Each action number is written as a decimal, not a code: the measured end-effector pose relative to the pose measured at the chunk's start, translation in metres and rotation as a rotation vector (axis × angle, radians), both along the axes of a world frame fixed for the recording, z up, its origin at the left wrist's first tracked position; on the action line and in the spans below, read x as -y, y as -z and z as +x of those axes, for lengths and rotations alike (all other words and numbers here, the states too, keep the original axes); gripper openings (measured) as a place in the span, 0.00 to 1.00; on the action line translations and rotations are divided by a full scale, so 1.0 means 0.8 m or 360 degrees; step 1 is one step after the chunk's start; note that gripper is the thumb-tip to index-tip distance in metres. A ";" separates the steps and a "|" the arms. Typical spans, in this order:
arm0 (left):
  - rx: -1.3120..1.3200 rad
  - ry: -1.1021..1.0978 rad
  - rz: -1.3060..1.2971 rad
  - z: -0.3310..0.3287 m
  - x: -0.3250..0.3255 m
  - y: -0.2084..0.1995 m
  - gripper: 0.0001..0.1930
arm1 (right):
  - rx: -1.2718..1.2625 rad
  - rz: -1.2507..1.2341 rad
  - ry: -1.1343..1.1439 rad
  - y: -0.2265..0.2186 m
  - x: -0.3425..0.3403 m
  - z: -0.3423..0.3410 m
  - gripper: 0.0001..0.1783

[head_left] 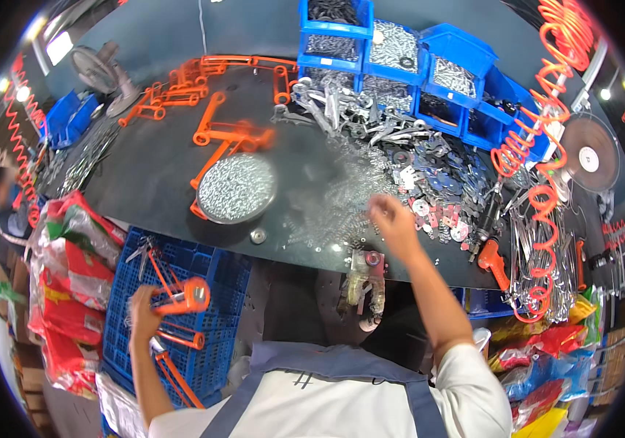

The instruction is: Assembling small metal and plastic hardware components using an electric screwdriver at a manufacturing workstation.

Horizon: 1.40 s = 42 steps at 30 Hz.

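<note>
Left hand (144, 312) at the blue crate (228, 281), beside an orange-handled tool (197, 295) above other orange pieces. Fingers bent toward it; cannot tell whether they clamp it or only touch.

Right hand (394, 225) at the near-right edge of the loose small springs (327, 212), on the counter (148, 171) right of the screw dish (236, 188). Motion blur; cannot tell whether fingers are together, apart or pinching a part.

Handling, my judgement: work the springs from the thin edge of the spread, one at a time, since wire coils probably tangle. Light pinch, so none flicks off. Left side: keep the tool level and clear of the crate wall; looser pieces below could snag it.

Writing: pale label on the round disc (588, 158), print on the coloured bags (71, 274); too small or creased to make out.
</note>
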<state>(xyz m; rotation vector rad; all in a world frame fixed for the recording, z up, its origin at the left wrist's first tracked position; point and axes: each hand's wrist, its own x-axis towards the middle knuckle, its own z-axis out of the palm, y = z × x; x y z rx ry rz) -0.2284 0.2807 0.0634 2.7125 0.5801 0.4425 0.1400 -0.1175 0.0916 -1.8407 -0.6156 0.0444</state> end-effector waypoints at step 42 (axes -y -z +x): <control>0.0616 0.0627 -0.2766 0.207 0.304 -0.019 0.32 | -0.1160 -0.0191 -0.0965 -0.015 0.036 -0.156 0.14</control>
